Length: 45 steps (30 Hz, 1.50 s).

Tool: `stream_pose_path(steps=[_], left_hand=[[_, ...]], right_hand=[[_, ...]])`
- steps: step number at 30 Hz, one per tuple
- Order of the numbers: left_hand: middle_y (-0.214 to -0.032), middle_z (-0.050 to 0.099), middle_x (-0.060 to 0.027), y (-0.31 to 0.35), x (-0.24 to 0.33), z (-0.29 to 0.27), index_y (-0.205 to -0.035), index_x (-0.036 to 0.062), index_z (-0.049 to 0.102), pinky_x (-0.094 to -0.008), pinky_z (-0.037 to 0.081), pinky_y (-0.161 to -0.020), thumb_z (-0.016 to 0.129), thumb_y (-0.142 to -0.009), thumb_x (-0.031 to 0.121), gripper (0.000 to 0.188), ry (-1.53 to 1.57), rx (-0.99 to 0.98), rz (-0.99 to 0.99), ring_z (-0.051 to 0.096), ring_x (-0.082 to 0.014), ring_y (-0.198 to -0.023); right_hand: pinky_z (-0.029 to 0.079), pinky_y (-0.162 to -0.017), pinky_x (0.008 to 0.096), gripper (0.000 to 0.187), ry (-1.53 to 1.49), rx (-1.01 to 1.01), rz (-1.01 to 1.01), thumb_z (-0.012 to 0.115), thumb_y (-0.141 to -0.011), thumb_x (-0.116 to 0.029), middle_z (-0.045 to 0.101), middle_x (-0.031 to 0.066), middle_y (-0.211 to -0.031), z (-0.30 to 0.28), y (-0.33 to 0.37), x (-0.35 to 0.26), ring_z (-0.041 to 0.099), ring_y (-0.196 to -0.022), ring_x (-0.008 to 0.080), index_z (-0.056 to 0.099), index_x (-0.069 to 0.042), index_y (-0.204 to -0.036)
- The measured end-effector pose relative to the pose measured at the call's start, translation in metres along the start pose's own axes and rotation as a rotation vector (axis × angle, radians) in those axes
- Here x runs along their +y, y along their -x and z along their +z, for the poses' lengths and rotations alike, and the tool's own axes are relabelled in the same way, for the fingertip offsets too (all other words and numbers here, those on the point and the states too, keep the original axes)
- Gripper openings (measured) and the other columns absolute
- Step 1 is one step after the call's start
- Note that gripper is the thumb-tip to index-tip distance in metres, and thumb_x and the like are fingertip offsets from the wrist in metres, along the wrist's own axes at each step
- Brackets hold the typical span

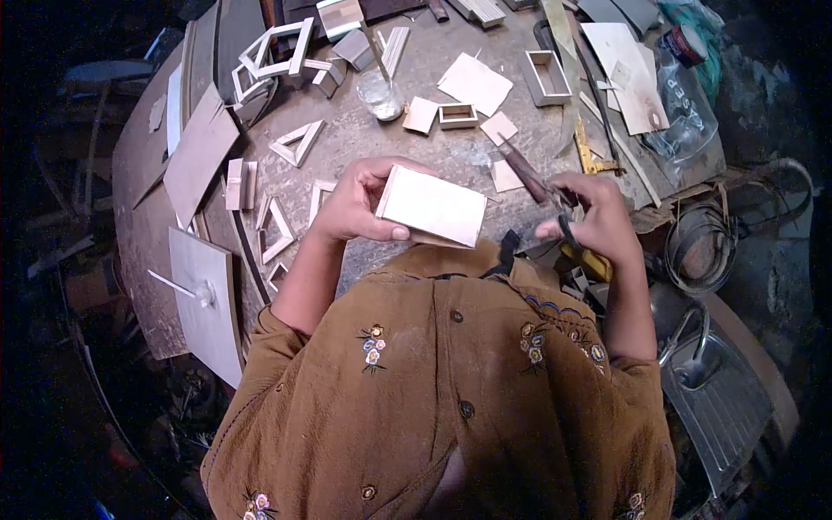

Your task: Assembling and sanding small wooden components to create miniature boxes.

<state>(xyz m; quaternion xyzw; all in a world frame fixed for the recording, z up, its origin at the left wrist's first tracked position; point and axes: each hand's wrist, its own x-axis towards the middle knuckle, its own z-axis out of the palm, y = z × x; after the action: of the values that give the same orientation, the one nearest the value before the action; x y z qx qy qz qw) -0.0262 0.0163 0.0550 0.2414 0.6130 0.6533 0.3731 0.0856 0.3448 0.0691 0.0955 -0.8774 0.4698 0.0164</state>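
In my left hand (368,204), fingers wrap one end of a small pale wooden box (433,206), held up in front of my chest with a flat, bright face upward. My right hand (598,212) is curled around a dark, slim tool (565,227) at the table's near right edge; its kind is hard to make out. Beside those fingers lies a brown, handle-like piece (523,171), pointing away toward the table's middle. Just below the right hand is a yellow object (594,263), partly covered.
A glass jar (380,95) with a brush stands at the far middle. Small open boxes (547,76), triangular wooden frames (296,143) and thin boards (475,84) lie about. A yellow square (593,152) rests at right. At left, a white board (204,295) carries a white stick.
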Motion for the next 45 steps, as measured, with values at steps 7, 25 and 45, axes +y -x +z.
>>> stream_pose_path(steps=[7,25,45], left_hand=[[-0.115,0.066,-0.0157,0.000,-0.001,-0.002,-0.117,-0.0042,0.061,-0.0361,0.049,-0.093,0.087,-0.051,0.032,0.080,0.049,-0.017,0.058,0.065,-0.0243,-0.104],[-0.123,0.059,-0.0219,0.000,-0.026,0.021,-0.132,-0.0033,0.046,-0.0495,0.050,-0.097,0.086,-0.064,0.034,0.087,0.813,0.163,0.047,0.060,-0.0366,-0.112],[-0.127,0.053,-0.0239,0.005,-0.050,0.019,-0.138,0.0009,0.041,-0.0569,0.055,-0.084,0.079,-0.062,0.063,0.105,1.311,-0.060,0.070,0.057,-0.0502,-0.108]], right_hand=[[0.049,-0.075,0.0288,0.062,-0.062,-0.193,0.253,0.092,-0.053,-0.029,0.066,0.0084,-0.089,-0.002,0.001,-0.006,0.060,-0.080,0.0145,0.065,0.003,-0.098],[0.048,-0.078,0.0240,0.045,-0.468,0.091,0.353,0.080,-0.073,-0.008,0.066,0.0026,-0.088,0.024,-0.012,-0.007,0.061,-0.084,0.0093,0.061,-0.001,-0.113],[0.052,-0.078,0.0479,0.068,0.524,-0.031,0.440,0.078,-0.069,-0.022,0.067,0.0207,-0.092,0.071,0.002,0.042,0.065,-0.089,0.0400,0.048,-0.008,-0.128]])
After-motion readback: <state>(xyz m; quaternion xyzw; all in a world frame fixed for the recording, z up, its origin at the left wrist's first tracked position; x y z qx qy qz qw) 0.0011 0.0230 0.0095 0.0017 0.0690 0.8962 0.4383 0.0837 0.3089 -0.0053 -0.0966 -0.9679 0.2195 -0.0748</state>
